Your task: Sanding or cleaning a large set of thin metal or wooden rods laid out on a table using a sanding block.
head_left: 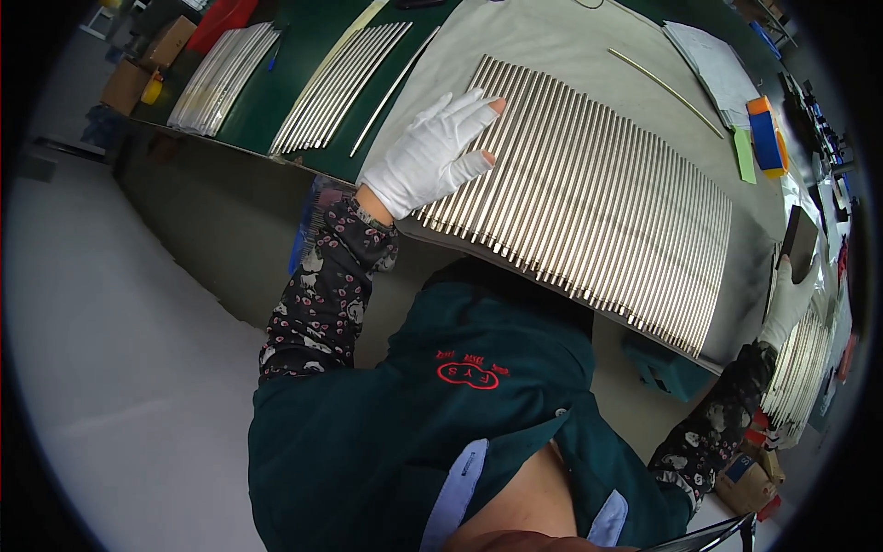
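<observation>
Left hand (432, 152), white glove with cut fingertips, lies flat and open, fingers spread, on the left end of a wide row of metal rods (589, 198). The rods lie side by side across the middle of the frame on a grey cloth (552, 41) covering the tabletop (303, 46). Right hand (793, 290), also gloved, is at the right edge of the frame, closed around a dark flat block (799, 241), held upright just past the right end of the row. More rods (800, 368) are stacked below that hand. Two other rod bundles (340, 87) lie at upper left on the green tabletop. A single brass-coloured rod (664, 89) lies on the cloth at upper right, near papers (713, 64).
</observation>
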`<state>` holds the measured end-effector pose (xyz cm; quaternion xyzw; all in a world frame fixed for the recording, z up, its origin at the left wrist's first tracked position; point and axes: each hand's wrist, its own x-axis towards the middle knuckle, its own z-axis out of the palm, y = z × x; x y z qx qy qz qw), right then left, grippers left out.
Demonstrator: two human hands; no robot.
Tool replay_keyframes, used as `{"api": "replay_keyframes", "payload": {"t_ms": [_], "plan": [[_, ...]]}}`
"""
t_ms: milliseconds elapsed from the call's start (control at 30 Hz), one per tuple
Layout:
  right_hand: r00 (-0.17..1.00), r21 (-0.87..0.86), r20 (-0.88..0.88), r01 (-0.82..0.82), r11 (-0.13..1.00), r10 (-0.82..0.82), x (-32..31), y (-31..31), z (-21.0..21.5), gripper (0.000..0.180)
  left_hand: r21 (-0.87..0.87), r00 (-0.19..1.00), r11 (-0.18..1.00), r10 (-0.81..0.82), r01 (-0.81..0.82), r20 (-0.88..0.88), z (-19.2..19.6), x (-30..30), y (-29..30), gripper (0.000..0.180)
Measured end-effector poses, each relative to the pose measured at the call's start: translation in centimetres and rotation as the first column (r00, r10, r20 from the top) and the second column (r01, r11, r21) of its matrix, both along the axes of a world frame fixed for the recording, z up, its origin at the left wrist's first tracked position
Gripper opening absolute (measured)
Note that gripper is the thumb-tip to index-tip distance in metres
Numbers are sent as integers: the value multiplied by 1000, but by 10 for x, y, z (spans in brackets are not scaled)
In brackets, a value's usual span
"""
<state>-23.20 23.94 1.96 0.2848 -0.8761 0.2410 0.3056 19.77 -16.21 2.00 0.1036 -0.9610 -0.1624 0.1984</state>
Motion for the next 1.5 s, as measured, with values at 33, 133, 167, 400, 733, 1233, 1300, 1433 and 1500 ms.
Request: {"api": "replay_keyframes", "payload": {"t_ms": [33,133,167,400,733,1233,1300,1433,1500], "plan": [[986,-7,119,-119,993,119,34,-14,8,73,2,1000,1000,5,-5,5,0,0,0,82],[881,180,161,-469,864,445,134,-55,16,70,-7,1000,1000,20,-20,8,-2,1,2,82],[902,337,208,-430,838,379,157,-59,19,71,-7,1000,1000,14,-14,6,0,-1,2,82],[914,305,222,-396,866,340,172,-73,7,66,-26,999,999,-24,25,37,0,-2,-1,82],[447,274,98,-871,408,889,320,-154,40,48,-308,967,941,-62,140,248,12,-25,15,59],[92,459,143,-888,16,985,344,-180,1,38,-321,962,936,-54,143,269,11,-26,14,62],[187,351,-18,-919,182,982,342,-188,23,36,-357,965,924,-39,134,261,11,-24,13,61],[148,512,52,-853,101,988,351,-188,-13,32,-336,966,930,-64,149,249,11,-27,11,61],[26,605,52,-796,-11,998,351,-189,-8,34,-304,961,940,-71,154,268,12,-25,14,61]]}}
